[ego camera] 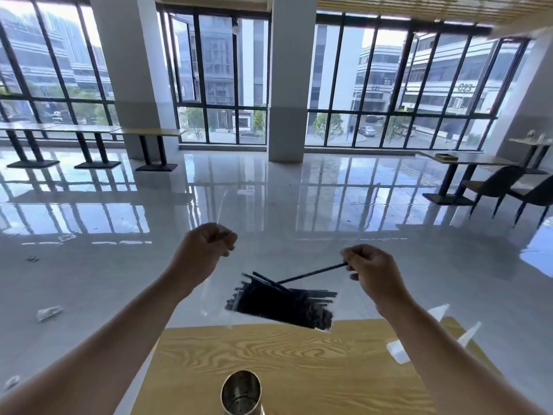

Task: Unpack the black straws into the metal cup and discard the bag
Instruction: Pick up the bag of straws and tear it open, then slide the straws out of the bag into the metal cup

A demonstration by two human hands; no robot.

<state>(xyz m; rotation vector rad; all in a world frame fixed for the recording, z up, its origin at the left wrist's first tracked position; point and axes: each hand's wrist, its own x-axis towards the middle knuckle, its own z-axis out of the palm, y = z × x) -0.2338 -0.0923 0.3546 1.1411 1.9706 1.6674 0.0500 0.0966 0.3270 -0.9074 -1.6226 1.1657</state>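
Note:
A clear plastic bag (221, 307) hangs in the air above the far edge of the wooden table (299, 354). A bundle of black straws (281, 307) lies in its bottom. My left hand (203, 250) is closed on the bag's upper left edge. My right hand (371, 274) pinches the end of a single black straw (314, 273) that slants up out of the bundle, and seems to hold the bag's right edge too. The metal cup (241, 392) stands upright and looks empty at the table's near edge, below the bag.
A clear plastic sheet or sleeve (419, 333) lies at the table's right side. Crumpled paper scraps (48, 313) lie on the glossy floor to the left. Tables and dark chairs (496, 187) stand far right, and bench tables (89, 139) line the windows.

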